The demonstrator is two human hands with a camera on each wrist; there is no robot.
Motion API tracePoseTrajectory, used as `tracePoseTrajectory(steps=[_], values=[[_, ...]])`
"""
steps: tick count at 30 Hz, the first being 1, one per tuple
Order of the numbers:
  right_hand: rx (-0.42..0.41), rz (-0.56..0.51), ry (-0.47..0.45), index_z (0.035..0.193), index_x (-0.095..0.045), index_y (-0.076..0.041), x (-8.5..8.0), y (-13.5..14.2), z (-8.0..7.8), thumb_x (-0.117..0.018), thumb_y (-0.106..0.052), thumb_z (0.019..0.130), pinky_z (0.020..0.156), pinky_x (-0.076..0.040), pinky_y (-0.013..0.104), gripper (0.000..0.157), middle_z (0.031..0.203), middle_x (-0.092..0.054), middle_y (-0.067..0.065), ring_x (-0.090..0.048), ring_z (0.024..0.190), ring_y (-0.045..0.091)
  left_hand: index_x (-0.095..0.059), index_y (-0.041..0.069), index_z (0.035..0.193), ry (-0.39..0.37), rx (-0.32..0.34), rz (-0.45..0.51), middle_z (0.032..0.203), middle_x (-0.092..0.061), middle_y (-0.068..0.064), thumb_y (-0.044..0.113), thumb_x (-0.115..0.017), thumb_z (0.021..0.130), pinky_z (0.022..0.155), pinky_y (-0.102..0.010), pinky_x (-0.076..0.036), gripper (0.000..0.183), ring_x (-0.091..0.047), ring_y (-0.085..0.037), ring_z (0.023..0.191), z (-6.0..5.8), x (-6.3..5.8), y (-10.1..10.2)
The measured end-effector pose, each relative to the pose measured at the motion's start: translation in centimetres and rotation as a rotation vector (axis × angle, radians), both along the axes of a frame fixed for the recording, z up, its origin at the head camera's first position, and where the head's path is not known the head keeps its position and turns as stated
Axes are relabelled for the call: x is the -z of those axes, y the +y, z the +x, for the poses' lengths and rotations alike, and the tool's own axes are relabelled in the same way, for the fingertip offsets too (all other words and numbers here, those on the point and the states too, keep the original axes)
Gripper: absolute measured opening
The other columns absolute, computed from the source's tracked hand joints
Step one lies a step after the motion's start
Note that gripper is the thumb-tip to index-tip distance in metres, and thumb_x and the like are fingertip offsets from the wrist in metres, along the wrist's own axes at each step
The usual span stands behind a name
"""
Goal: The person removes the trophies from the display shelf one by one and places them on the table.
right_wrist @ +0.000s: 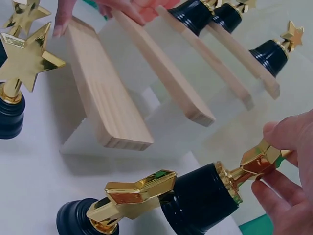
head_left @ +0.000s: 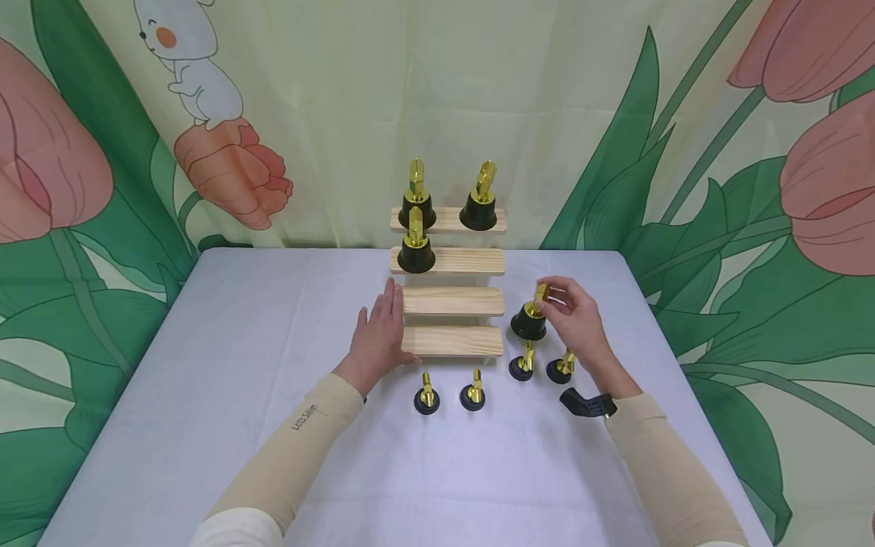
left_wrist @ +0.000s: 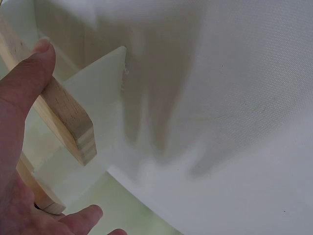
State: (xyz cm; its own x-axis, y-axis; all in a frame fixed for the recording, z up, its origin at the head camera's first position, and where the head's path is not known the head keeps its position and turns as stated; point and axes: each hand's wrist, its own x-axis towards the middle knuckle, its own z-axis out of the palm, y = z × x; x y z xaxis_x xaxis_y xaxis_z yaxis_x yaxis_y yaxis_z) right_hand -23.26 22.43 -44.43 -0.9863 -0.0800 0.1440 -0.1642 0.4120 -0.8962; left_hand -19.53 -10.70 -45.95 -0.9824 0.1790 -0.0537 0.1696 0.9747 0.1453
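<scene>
A trophy with a gold star top and black base (head_left: 529,322) hangs by its star from the fingertips of my right hand (head_left: 577,323), right of the stepped wooden shelf (head_left: 453,302). In the right wrist view, the thumb and fingers pinch its gold star (right_wrist: 260,157). My left hand (head_left: 378,334) lies straight-fingered along the shelf's left side. In the left wrist view, its thumb (left_wrist: 36,68) rests on the end of a wooden plank (left_wrist: 68,115). Beneath the held trophy stand two smaller star trophies, one nearer (head_left: 522,365) and one further right (head_left: 561,367).
Two black-based trophies, left (head_left: 417,209) and right (head_left: 480,209), occupy the top tier. Another trophy (head_left: 416,254) stands at the left of the tier below. Before the shelf are two small star trophies, left (head_left: 427,399) and right (head_left: 472,395). A patterned curtain (head_left: 342,114) hangs behind the table.
</scene>
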Motion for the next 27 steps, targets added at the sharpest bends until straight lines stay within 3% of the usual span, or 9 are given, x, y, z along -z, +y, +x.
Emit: tracePoseTrajectory(steps=[6, 16, 27], values=[[-0.006, 0.025, -0.011, 0.137, -0.052, -0.012, 0.8, -0.2, 0.0, -0.065, -0.015, 0.096, 0.101, -0.05, 0.024, 0.043, 0.139, -0.054, 0.008, -0.053, 0.132, 0.027, 0.002, -0.003, 0.157, -0.006, 0.002, 0.008, 0.167, 0.002, -0.02, 0.055, -0.087, 0.067, 0.117, -0.06, -0.028, 0.139, -0.027, -0.038, 0.149, 0.1, -0.1, -0.1], [-0.016, 0.071, -0.05, 0.136, -0.05, -0.011, 1.4, -0.7, 0.1, -0.064, -0.01, 0.096, 0.107, -0.047, 0.039, 0.043, 0.139, -0.054, 0.01, -0.052, 0.133, 0.028, 0.001, -0.005, 0.156, -0.003, 0.025, -0.036, 0.166, 0.001, -0.023, 0.057, -0.085, 0.068, 0.121, -0.057, -0.023, 0.138, -0.018, -0.037, 0.153, 0.1, -0.5, -0.2], [-0.041, 0.121, -0.054, 0.134, -0.05, -0.01, 1.7, -0.9, 0.2, -0.064, -0.005, 0.095, 0.108, -0.047, 0.044, 0.042, 0.139, -0.053, 0.011, -0.052, 0.133, 0.031, 0.001, -0.005, 0.156, 0.012, 0.03, -0.074, 0.166, 0.0, -0.024, 0.064, -0.084, 0.064, 0.123, -0.055, -0.019, 0.143, -0.011, -0.034, 0.155, 0.0, -0.7, -0.2]])
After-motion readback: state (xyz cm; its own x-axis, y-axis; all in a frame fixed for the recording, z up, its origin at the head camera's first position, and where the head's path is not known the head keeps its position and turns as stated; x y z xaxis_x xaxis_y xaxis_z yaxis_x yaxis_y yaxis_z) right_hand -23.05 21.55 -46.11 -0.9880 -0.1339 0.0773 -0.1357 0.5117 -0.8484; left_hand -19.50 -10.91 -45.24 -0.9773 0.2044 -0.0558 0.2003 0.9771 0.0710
